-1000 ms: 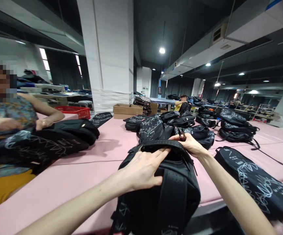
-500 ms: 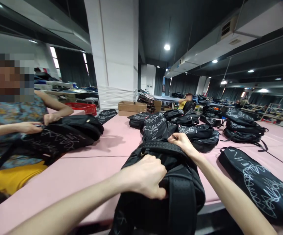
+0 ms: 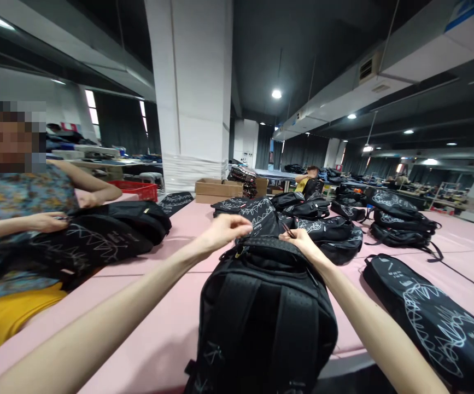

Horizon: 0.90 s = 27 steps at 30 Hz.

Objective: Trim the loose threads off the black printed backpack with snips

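A black backpack [image 3: 261,312] stands in front of me on the pink table, its shoulder straps facing me. Above the far left of its top edge is my left hand [image 3: 227,227], fingers drawn together in a pinch; anything between them is too small to make out. My right hand [image 3: 301,243] is at the far right of the top edge, closed around small dark thread snips [image 3: 288,231] whose pointed tips stick out. A zipper pull [image 3: 239,250] hangs beneath my left hand.
A co-worker at the left handles another black backpack [image 3: 109,235]. More patterned backpacks [image 3: 322,235] lie beyond mine, with a stack [image 3: 401,221] to the right. One backpack [image 3: 429,312] lies close by my right arm. A cardboard box [image 3: 218,190] sits at the table's far side.
My left hand has lifted off the backpack's straps and moved forward to its far top edge. The straps now lie uncovered. My right hand stays by the top edge, with the snips showing more clearly.
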Tool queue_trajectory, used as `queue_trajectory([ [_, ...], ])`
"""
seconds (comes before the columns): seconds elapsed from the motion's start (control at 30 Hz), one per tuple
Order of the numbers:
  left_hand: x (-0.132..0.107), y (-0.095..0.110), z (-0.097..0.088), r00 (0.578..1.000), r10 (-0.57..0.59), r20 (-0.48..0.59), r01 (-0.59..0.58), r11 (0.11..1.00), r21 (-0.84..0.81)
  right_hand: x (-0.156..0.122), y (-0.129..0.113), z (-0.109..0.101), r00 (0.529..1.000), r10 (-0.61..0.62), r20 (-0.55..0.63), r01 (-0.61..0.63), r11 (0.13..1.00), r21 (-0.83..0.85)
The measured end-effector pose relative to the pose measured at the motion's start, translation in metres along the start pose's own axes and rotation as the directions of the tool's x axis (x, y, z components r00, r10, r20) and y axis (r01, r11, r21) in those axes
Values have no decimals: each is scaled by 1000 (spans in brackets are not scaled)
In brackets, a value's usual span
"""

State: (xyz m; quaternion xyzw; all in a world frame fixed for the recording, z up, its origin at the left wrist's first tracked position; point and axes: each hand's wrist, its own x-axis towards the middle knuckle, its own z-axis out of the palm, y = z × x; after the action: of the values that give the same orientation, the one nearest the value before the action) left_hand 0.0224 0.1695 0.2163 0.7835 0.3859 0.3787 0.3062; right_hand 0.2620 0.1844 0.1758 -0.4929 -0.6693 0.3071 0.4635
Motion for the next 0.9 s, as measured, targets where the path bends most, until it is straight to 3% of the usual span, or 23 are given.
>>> queue_trajectory([
  [0.1,24,-20,12,970,-42,241,47,999,-15,-2,-2,-1,997,68,20,-69,997,44],
  [0.17,31,-21,21,921,-23,389,20,1000,12,-6,-3,-2,994,110,18,-111,993,42],
  [0.23,32,-16,28,895,-7,446,-26,997,69,-13,-6,-4,992,126,11,-126,991,43],
  [0.3,29,-13,34,924,-10,383,-25,996,85,-22,-14,-6,993,116,22,-117,992,51],
  [0.37,26,-17,38,964,-51,260,45,999,29,-32,-27,-11,989,97,111,-98,995,9],
  [0.43,24,-26,42,977,-124,175,135,990,-51,-40,-40,-19,969,85,231,-65,994,-91],
  [0.5,23,-35,46,979,-159,126,174,977,-123,-47,-49,-27,959,84,272,-35,983,-182],
  [0.6,24,-40,50,971,-178,157,212,949,-235,-53,-45,-35,975,142,170,-115,981,-158],
  [0.7,24,-36,48,957,-186,221,249,919,-306,-57,-27,-34,969,238,73,-239,971,8],
  [0.77,22,-31,43,962,-176,210,232,932,-279,-58,-16,-31,968,249,37,-251,964,90],
  [0.83,14,-22,38,989,-125,75,137,974,-183,-58,-10,-29,970,240,36,-243,962,128],
  [0.87,7,-16,37,995,-61,-73,53,993,-108,-57,-8,-29,971,235,42,-239,961,138],
  [0.9,-1,-9,37,971,42,-234,-46,999,-13,-57,-8,-29,972,230,51,-235,961,146],
])
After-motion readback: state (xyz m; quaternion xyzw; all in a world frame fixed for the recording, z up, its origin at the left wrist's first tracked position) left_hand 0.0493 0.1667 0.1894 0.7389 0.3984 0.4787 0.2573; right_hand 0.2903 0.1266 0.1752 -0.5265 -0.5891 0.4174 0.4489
